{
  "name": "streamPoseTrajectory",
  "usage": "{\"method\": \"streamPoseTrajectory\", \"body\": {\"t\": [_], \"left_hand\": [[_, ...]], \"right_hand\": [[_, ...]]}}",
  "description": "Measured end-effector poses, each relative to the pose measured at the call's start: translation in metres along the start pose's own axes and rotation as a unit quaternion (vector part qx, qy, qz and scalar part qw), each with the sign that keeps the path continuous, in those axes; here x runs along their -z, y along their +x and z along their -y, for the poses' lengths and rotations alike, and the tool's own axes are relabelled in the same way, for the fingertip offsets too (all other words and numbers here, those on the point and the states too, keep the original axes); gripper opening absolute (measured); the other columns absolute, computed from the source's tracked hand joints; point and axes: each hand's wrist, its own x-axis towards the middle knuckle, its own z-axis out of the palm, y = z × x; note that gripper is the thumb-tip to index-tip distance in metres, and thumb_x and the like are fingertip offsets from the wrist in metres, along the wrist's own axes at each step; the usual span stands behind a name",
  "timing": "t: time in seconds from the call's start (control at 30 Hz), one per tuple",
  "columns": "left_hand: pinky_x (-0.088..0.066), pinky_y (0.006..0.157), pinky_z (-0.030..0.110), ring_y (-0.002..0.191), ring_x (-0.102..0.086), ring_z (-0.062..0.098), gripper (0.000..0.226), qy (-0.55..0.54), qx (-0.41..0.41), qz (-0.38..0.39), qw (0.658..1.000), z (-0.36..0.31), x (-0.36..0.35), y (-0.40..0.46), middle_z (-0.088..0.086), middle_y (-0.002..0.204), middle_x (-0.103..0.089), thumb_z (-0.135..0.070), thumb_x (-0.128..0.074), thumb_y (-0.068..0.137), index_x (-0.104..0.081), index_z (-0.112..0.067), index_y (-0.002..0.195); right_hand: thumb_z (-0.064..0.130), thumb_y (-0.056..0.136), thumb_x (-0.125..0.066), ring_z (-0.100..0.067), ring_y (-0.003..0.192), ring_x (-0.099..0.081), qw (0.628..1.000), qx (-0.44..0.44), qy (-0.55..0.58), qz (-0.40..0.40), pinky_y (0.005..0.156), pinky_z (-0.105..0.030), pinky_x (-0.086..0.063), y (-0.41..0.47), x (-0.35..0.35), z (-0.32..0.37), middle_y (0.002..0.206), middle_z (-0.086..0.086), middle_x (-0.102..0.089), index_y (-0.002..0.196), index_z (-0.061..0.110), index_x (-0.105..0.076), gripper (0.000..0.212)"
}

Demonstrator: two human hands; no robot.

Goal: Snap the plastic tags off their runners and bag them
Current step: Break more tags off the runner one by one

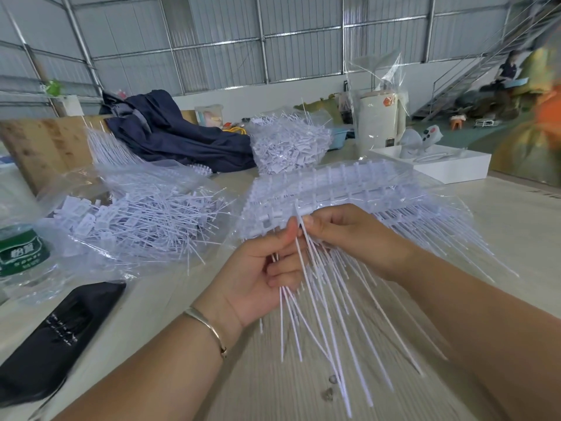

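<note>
Tags (321,287): a fan of thin white plastic strips held in both hands above the table (273,375), at centre near the viewer. Their long tails splay down and toward the viewer; the head ends point away, up against the runner stack.

Runner stack (340,189): rows of white tags on their frames, lying in clear plastic just behind the hands. The landmark for what follows.

Left hand (261,278): in front of the stack, fingers curled around the bundle of tails, thumb pressed on top. A thin metal bangle (209,326) sits on that wrist.

Right hand (349,235): touching the stack's near edge, thumb and forefinger pinching the top of a single strip, other fingers folded under. Fine detail at the fingertips is blurred.

Left of the stack: an open clear bag (100,208) heaped with loose tags. Further left, at the frame edge, a water bottle (21,253) with a green label; nearer the viewer, a flat black pouch (57,338).

Behind the stack: a second heap of white tags (288,144) in plastic, and beside it, to the left, dark blue cloth (170,132). Behind and right of the stack: a white box (449,165).
</note>
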Motion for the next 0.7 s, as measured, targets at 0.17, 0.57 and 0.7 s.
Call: {"method": "streamPoseTrajectory", "body": {"t": [0.17, 0.57, 0.7], "left_hand": [[-0.014, 0.033, 0.014, 0.043, -0.027, 0.003, 0.011, 0.02, -0.026, -0.089, 0.996, -0.004, 0.005, 0.001, -0.005, 0.061, -0.042, -0.021, -0.065, 0.081, -0.057, -0.013, 0.081], [-0.014, 0.031, 0.013, 0.032, -0.026, 0.002, 0.026, 0.052, -0.06, -0.233, 0.969, -0.01, 0.015, 0.003, -0.008, 0.047, -0.033, -0.005, -0.063, 0.072, -0.043, -0.018, 0.061], [-0.013, 0.032, 0.016, 0.031, -0.02, 0.004, 0.047, 0.108, -0.041, -0.284, 0.952, -0.008, 0.019, 0.004, -0.008, 0.043, -0.024, 0.007, -0.05, 0.08, -0.035, -0.022, 0.046]], "right_hand": [[0.059, 0.075, -0.06, -0.008, 0.053, -0.031, 0.987, 0.03, -0.126, -0.091, 0.059, -0.028, -0.027, 0.0, -0.001, 0.0, 0.056, 0.003, -0.033, 0.065, -0.002, -0.048, 0.064], [0.048, 0.084, -0.066, -0.013, 0.052, -0.039, 0.951, 0.012, -0.231, -0.204, 0.057, -0.026, -0.032, 0.0, 0.016, -0.007, 0.057, -0.002, -0.044, 0.075, 0.003, -0.057, 0.046], [0.045, 0.086, -0.065, -0.013, 0.05, -0.037, 0.96, 0.016, -0.209, -0.186, 0.056, -0.027, -0.032, 0.0, 0.014, -0.009, 0.055, 0.001, -0.042, 0.073, 0.004, -0.055, 0.045]]}}
